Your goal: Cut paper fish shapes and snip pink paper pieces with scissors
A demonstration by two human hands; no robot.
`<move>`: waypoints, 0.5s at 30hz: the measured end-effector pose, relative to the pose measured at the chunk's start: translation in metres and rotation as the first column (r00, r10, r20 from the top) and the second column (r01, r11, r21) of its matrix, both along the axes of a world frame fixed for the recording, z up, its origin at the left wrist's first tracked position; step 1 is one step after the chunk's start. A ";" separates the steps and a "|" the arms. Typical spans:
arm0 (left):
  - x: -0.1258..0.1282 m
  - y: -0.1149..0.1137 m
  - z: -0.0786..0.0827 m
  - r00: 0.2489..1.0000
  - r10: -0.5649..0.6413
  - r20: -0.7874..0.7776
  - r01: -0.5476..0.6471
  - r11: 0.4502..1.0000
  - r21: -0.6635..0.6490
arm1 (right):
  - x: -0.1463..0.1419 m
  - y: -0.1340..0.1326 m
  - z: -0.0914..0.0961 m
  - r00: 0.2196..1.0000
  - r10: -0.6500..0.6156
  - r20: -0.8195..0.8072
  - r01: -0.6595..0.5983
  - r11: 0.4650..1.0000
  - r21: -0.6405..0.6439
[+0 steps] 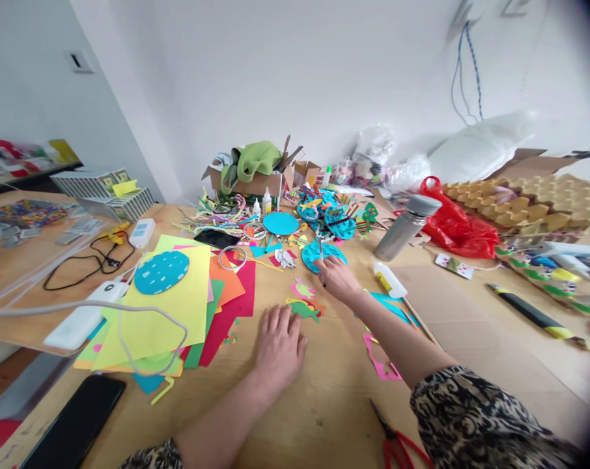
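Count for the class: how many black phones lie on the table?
2. One black phone lies at the picture's lower left; the second black phone lies beyond the stacked coloured paper. Others may be hidden under the clutter.

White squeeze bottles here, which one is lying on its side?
The white bottle right of the right hand, just in front of the silver flask. The smaller bottle and the taller bottle beside it stand upright farther back.

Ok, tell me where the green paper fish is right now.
In the head view, the green paper fish lies just right of centre, between the left hand and the right hand, closer to the left one.
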State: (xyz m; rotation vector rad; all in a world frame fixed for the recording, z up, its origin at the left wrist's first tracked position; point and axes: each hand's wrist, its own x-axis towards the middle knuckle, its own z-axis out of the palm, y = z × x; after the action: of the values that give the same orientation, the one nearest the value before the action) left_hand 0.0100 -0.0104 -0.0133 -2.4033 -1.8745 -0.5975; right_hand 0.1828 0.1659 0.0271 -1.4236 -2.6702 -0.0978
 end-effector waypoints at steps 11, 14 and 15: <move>0.001 -0.001 -0.001 1.000 -0.016 -0.011 0.015 0.999 -0.037 | -0.006 0.009 0.002 0.996 0.009 0.089 -0.013 0.999 0.037; 0.002 0.000 0.000 1.000 -0.017 -0.013 0.016 0.998 -0.055 | -0.004 0.002 0.005 0.997 0.000 0.078 -0.005 0.998 0.061; 0.003 0.000 0.001 1.000 -0.012 -0.017 0.011 0.998 -0.061 | -0.004 -0.002 0.006 0.997 0.003 0.074 -0.008 0.998 0.065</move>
State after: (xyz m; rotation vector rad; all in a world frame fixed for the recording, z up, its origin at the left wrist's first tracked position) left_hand 0.0126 -0.0099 -0.0119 -2.4496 -1.9007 -0.5267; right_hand 0.1791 0.1642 0.0332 -1.4195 -2.7020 -0.2393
